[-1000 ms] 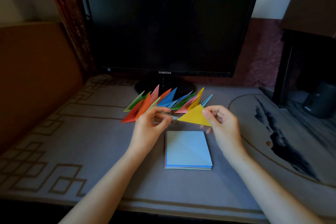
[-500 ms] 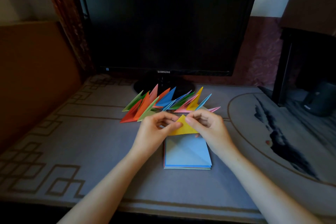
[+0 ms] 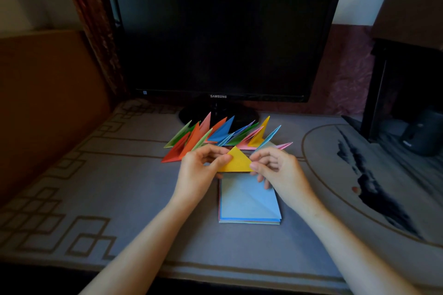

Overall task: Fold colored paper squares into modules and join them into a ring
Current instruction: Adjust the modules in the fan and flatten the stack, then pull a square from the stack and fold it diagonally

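A yellow paper triangle (image 3: 237,161) is held point-up above the table between both hands. My left hand (image 3: 200,170) pinches its left corner with thumb and fingers. My right hand (image 3: 275,170) pinches its right corner. Just below lies a stack of paper squares (image 3: 249,203) with a light blue sheet on top, creased along a diagonal. Behind the hands a row of several folded modules (image 3: 223,135) in red, orange, green, blue, pink and yellow stands on the table.
A dark Samsung monitor (image 3: 220,31) on a round base stands behind the modules. The table has a grey patterned cloth (image 3: 107,199). A dark shelf with a small black object (image 3: 419,134) is at the right. A brown panel stands at the left.
Both hands moved closer together and back toward me. The yellow paper went from a wider triangle held at the right to a smaller triangle pinched at both corners.
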Action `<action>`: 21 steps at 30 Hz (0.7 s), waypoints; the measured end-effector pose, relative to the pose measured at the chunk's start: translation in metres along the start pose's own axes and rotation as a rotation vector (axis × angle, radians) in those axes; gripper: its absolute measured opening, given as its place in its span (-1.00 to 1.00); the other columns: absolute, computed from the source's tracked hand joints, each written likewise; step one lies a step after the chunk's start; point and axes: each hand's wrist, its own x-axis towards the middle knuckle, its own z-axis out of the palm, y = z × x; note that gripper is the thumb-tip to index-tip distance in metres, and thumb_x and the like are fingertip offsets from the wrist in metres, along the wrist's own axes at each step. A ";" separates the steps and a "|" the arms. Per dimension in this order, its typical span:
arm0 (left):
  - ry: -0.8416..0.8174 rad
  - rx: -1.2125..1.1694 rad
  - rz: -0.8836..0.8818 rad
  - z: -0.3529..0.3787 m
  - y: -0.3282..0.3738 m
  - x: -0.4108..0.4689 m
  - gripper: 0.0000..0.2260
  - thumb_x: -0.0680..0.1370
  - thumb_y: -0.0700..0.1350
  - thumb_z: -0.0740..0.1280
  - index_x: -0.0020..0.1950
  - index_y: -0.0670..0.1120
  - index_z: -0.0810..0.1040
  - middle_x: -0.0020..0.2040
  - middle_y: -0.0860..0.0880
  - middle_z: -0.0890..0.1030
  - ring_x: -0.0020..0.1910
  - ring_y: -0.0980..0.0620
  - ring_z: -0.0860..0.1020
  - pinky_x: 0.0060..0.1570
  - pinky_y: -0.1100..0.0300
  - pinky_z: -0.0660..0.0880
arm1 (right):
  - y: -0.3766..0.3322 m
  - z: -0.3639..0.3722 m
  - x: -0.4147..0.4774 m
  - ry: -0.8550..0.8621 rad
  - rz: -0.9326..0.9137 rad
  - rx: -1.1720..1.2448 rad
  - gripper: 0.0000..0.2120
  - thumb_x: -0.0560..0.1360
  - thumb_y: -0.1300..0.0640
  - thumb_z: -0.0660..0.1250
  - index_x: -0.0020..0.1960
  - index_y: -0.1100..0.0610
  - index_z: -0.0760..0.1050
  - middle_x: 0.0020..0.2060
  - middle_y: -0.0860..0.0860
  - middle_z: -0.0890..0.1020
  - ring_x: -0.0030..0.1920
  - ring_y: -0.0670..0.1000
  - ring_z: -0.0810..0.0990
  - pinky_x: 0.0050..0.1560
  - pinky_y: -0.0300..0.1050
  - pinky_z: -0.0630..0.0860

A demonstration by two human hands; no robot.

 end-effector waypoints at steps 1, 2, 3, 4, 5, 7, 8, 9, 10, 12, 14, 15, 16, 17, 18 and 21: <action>0.005 0.006 -0.005 0.000 -0.001 0.000 -0.93 0.46 -0.22 0.42 -0.16 -0.05 0.61 -0.24 -0.03 0.59 -0.24 0.14 0.55 -0.40 0.27 0.54 | 0.000 0.000 -0.001 0.006 0.000 -0.012 -0.83 0.46 0.35 0.37 -0.13 0.09 0.51 -0.43 0.02 0.59 -0.47 -0.10 0.48 -0.52 -0.27 0.38; 0.011 0.007 -0.010 0.000 -0.002 0.001 -0.93 0.46 -0.22 0.42 -0.16 -0.05 0.61 -0.24 -0.02 0.60 -0.24 0.15 0.55 -0.39 0.27 0.54 | -0.001 0.000 -0.001 0.015 -0.001 -0.026 -0.85 0.45 0.33 0.37 -0.11 0.10 0.49 -0.42 0.03 0.59 -0.46 -0.10 0.46 -0.50 -0.30 0.36; 0.015 0.008 -0.011 -0.001 -0.003 0.001 -0.93 0.46 -0.21 0.42 -0.17 -0.04 0.61 -0.24 -0.01 0.60 -0.24 0.15 0.55 -0.39 0.27 0.55 | -0.001 0.000 -0.002 0.023 -0.007 -0.047 -0.87 0.45 0.32 0.38 -0.11 0.12 0.49 -0.42 0.04 0.58 -0.47 -0.12 0.44 -0.48 -0.34 0.35; 0.019 0.015 -0.008 -0.001 -0.004 0.001 -0.93 0.46 -0.21 0.43 -0.17 -0.04 0.61 -0.23 -0.01 0.61 -0.23 0.14 0.55 -0.38 0.25 0.56 | -0.002 0.001 -0.002 0.027 -0.014 -0.071 -0.87 0.45 0.31 0.38 -0.13 0.13 0.48 -0.42 0.05 0.57 -0.47 -0.14 0.42 -0.47 -0.38 0.33; 0.022 0.023 -0.006 -0.001 -0.004 0.000 -0.93 0.46 -0.20 0.43 -0.17 -0.04 0.62 -0.22 -0.01 0.61 -0.23 0.13 0.55 -0.38 0.24 0.56 | -0.002 0.002 -0.002 0.025 -0.022 -0.092 -0.86 0.45 0.31 0.38 -0.16 0.12 0.48 -0.42 0.06 0.56 -0.48 -0.16 0.41 -0.45 -0.39 0.32; 0.023 0.024 -0.011 -0.001 -0.004 0.000 -0.94 0.46 -0.21 0.43 -0.18 -0.06 0.62 -0.20 -0.01 0.62 -0.23 0.11 0.56 -0.38 0.25 0.56 | -0.002 0.004 -0.003 0.021 -0.033 -0.114 -0.83 0.45 0.30 0.39 -0.20 0.09 0.47 -0.44 0.06 0.55 -0.48 -0.18 0.41 -0.41 -0.37 0.33; 0.027 0.020 -0.016 -0.001 -0.005 0.001 -0.94 0.46 -0.21 0.43 -0.18 -0.06 0.62 -0.20 -0.01 0.62 -0.23 0.11 0.56 -0.39 0.25 0.55 | -0.001 0.004 -0.003 0.020 -0.038 -0.132 -0.84 0.44 0.29 0.40 -0.21 0.08 0.48 -0.46 0.05 0.54 -0.46 -0.17 0.42 -0.38 -0.34 0.34; 0.039 0.012 -0.019 -0.003 -0.005 0.001 -0.94 0.46 -0.21 0.43 -0.17 -0.06 0.62 -0.19 -0.01 0.62 -0.24 0.11 0.55 -0.39 0.25 0.55 | -0.001 0.003 -0.004 0.026 -0.044 -0.156 -0.86 0.44 0.25 0.41 -0.20 0.06 0.49 -0.47 0.04 0.53 -0.45 -0.14 0.43 -0.35 -0.29 0.35; 0.062 -0.001 -0.022 -0.005 -0.006 0.002 -0.93 0.47 -0.22 0.42 -0.17 -0.06 0.61 -0.17 -0.03 0.63 -0.24 0.12 0.55 -0.40 0.25 0.55 | 0.000 0.001 -0.004 0.045 -0.048 -0.174 -0.88 0.45 0.20 0.41 -0.20 0.04 0.51 -0.47 0.05 0.52 -0.42 -0.11 0.45 -0.33 -0.24 0.36; 0.097 -0.029 -0.024 -0.009 -0.007 0.004 -0.92 0.47 -0.22 0.41 -0.16 -0.04 0.60 -0.12 -0.06 0.63 -0.24 0.11 0.55 -0.40 0.24 0.55 | 0.000 -0.006 -0.003 0.102 -0.036 -0.134 -0.94 0.46 0.06 0.39 -0.19 -0.01 0.54 -0.40 0.06 0.56 -0.38 -0.07 0.49 -0.32 -0.17 0.41; 0.070 -0.041 -0.028 -0.009 -0.007 0.004 -0.91 0.47 -0.23 0.41 -0.16 -0.04 0.60 -0.17 -0.05 0.62 -0.25 0.13 0.54 -0.40 0.26 0.54 | -0.005 -0.012 -0.002 0.116 -0.008 -0.088 -0.87 0.41 -0.10 0.36 -0.12 -0.06 0.55 -0.27 0.03 0.63 -0.29 -0.06 0.57 -0.26 -0.13 0.47; 0.038 -0.040 -0.028 -0.006 -0.007 0.002 -0.92 0.46 -0.24 0.42 -0.16 -0.06 0.61 -0.21 -0.05 0.60 -0.26 0.14 0.53 -0.40 0.28 0.54 | -0.007 -0.013 -0.001 0.086 0.014 -0.081 -0.80 0.39 -0.11 0.36 -0.07 -0.04 0.55 -0.22 0.02 0.65 -0.24 -0.04 0.59 -0.21 -0.10 0.50; 0.003 -0.032 -0.024 -0.004 -0.006 0.001 -0.95 0.46 -0.24 0.42 -0.14 -0.09 0.61 -0.24 -0.06 0.58 -0.26 0.15 0.53 -0.40 0.29 0.53 | -0.008 -0.012 0.000 0.041 0.044 -0.067 -0.77 0.38 -0.07 0.38 -0.01 0.00 0.54 -0.22 0.03 0.65 -0.21 -0.02 0.59 -0.20 -0.08 0.51; -0.024 -0.026 -0.020 -0.002 -0.005 0.001 -0.96 0.46 -0.23 0.42 -0.11 -0.13 0.62 -0.25 -0.08 0.57 -0.26 0.14 0.53 -0.39 0.29 0.53 | -0.009 -0.010 0.000 -0.006 0.073 -0.042 -0.77 0.41 0.02 0.40 0.03 0.05 0.54 -0.24 0.04 0.64 -0.22 -0.02 0.59 -0.24 -0.11 0.52; -0.038 -0.024 -0.017 -0.002 -0.005 0.001 -0.94 0.46 -0.23 0.42 -0.08 -0.17 0.62 -0.24 -0.10 0.58 -0.25 0.12 0.53 -0.38 0.28 0.54 | -0.009 -0.008 0.001 -0.042 0.090 -0.017 -0.80 0.43 0.14 0.42 0.03 0.09 0.53 -0.28 0.03 0.62 -0.26 -0.03 0.58 -0.33 -0.16 0.52; -0.057 -0.019 -0.040 -0.004 -0.007 0.002 -0.89 0.48 -0.20 0.40 -0.03 -0.20 0.62 -0.19 -0.09 0.61 -0.23 0.15 0.57 -0.34 0.25 0.57 | -0.010 -0.002 0.004 -0.043 0.069 -0.015 -0.82 0.43 0.40 0.37 -0.09 0.14 0.52 -0.40 0.02 0.58 -0.41 -0.06 0.57 -0.50 -0.24 0.45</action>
